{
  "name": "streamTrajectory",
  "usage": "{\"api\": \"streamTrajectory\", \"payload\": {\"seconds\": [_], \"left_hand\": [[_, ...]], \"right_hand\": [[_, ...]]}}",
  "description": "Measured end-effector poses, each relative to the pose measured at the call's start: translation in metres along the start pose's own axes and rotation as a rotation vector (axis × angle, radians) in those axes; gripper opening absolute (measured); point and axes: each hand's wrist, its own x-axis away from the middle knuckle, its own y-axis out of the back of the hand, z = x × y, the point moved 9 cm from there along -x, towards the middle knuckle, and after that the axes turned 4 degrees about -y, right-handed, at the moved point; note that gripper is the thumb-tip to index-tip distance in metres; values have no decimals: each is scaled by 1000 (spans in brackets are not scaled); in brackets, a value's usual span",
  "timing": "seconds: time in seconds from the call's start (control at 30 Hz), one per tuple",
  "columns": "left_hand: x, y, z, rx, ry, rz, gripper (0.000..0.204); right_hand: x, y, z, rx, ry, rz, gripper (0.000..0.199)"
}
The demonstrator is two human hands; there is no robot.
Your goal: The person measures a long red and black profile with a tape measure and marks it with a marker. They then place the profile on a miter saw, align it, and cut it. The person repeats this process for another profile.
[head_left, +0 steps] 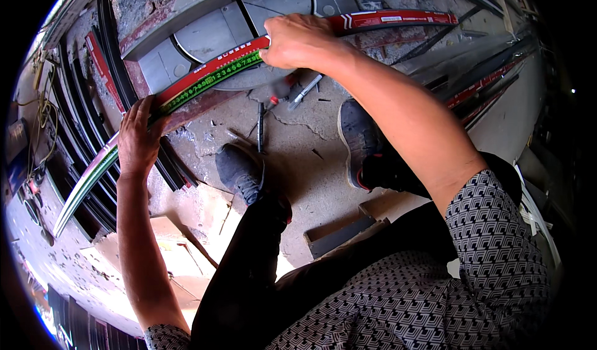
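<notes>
A long strip with red printed film (224,59) runs slantwise across the view, bowed by the lens. Along its near edge lies a green tape measure blade (208,82) with dark markings. My left hand (138,140) is closed round the strip and the blade near the left, fingers over the top. Farther right, my right hand (300,40) grips the strip from above, its thumb at the visible right end of the blade. Past my left hand the strip reaches down to the lower left, pale and shiny. Where the tape's case is, I cannot tell.
Behind the strip sits a grey metal machine bed (214,30) with dark slots. Long dark profiles (87,126) lie at left, more wrapped lengths (479,76) at right. A black marker (260,128) and a white-and-grey pen-like tool (306,91) lie before my shoes. Cardboard (165,241) covers floor lower left.
</notes>
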Motion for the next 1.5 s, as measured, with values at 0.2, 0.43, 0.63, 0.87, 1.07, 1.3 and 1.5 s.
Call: {"api": "streamTrajectory", "payload": {"seconds": [0.2, 0.43, 0.63, 0.87, 1.07, 1.3, 1.5], "left_hand": [[1, -3, 2, 9, 32, 49, 57], [0, -2, 0, -41, -15, 52, 59], [1, -3, 2, -61, -62, 19, 58], [2, -4, 3, -80, -99, -19, 56], [1, -7, 3, -77, -98, -19, 53], [3, -7, 0, -82, -96, -43, 52], [5, -13, 4, -52, -29, 19, 57]], "right_hand": [[-2, -1, 0, 10, -27, 50, 49], [1, 11, 1, -103, 6, -19, 39], [-8, 6, -1, -45, -40, 54, 51], [-4, 5, 0, -57, -11, 20, 53], [0, 7, -1, -59, -5, -2, 51], [-4, 4, -1, -42, -30, -10, 50], [-2, 8, 0, -43, -37, 4, 53]]}}
